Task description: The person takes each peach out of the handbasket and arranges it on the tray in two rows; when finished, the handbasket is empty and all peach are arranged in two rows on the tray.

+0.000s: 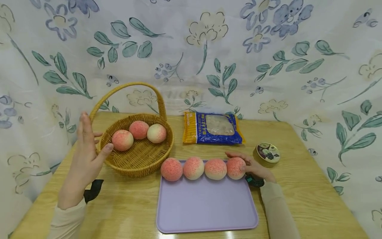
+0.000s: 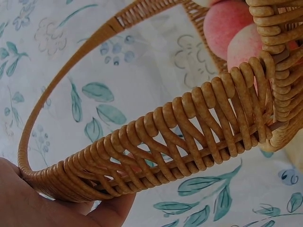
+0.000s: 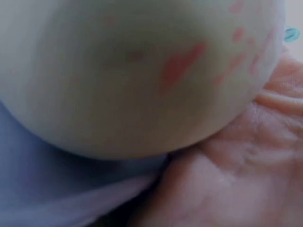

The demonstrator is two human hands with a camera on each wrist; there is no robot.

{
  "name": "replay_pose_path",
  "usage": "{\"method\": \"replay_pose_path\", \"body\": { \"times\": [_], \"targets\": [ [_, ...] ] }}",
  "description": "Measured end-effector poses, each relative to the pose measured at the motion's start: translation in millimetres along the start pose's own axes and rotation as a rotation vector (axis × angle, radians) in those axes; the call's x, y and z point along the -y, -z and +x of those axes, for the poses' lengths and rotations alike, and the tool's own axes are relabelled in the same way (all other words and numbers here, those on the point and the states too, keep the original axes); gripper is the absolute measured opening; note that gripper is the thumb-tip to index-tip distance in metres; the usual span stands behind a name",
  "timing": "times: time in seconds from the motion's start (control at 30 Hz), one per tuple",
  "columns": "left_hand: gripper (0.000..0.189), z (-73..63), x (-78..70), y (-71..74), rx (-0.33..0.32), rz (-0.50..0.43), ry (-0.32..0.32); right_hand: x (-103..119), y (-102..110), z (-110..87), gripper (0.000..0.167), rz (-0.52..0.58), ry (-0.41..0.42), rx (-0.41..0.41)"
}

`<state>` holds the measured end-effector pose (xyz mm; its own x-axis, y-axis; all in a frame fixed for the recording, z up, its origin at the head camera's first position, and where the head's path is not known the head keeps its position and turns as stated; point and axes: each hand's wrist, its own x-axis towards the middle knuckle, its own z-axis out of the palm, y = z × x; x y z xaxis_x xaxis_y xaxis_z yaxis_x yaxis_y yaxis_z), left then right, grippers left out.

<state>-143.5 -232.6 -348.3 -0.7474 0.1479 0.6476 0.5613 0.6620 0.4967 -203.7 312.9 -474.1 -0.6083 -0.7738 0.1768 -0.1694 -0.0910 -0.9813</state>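
In the head view, my right hand holds the rightmost peach, thumb on its near side and fingers round its far side. That pink-and-cream peach ends a row of several along the far edge of a lilac tray. Close up in the right wrist view, the peach's pale underside lies against the palm. On the left, my left hand is at the side of a wicker basket, index finger upright, thumb over the rim. Three peaches lie in the basket.
A blue-and-yellow pasta bag lies behind the tray. Right of the right hand stands a round tin. The basket's tall handle arches upward before a floral cloth behind the wooden table.
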Motion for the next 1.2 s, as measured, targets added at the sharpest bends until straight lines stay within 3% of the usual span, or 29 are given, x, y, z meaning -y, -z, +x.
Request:
{"method": "replay_pose_path", "body": {
  "times": [0.13,0.33,0.43,0.53,0.73,0.97,1.2],
  "targets": [
    [0.087,1.0,-2.1,2.9,0.002,0.013,0.012,4,0,-0.6,0.061,0.030,0.006,-0.015],
    [0.086,2.4,-4.8,3.7,0.025,0.021,0.023,15,2,4.1,0.053,0.187,0.170,-0.017],
    [0.085,2.5,-5.4,3.3,0.029,0.018,0.032,27,3,18.0,0.054,0.244,0.193,-0.005],
    [0.085,1.8,-5.6,3.4,0.025,0.019,0.043,41,3,38.3,0.056,0.251,0.173,-0.002],
    [0.085,-0.2,-5.3,4.8,0.031,0.019,0.070,66,1,83.4,0.056,0.155,0.124,0.032],
    [0.087,0.6,-4.7,5.3,0.051,0.009,0.086,94,-16,141.1,0.061,0.106,0.059,0.066],
    [0.087,-1.8,-5.8,7.6,0.056,0.019,0.102,93,-47,208.8,0.083,0.110,-0.025,0.082]
  ]
}}
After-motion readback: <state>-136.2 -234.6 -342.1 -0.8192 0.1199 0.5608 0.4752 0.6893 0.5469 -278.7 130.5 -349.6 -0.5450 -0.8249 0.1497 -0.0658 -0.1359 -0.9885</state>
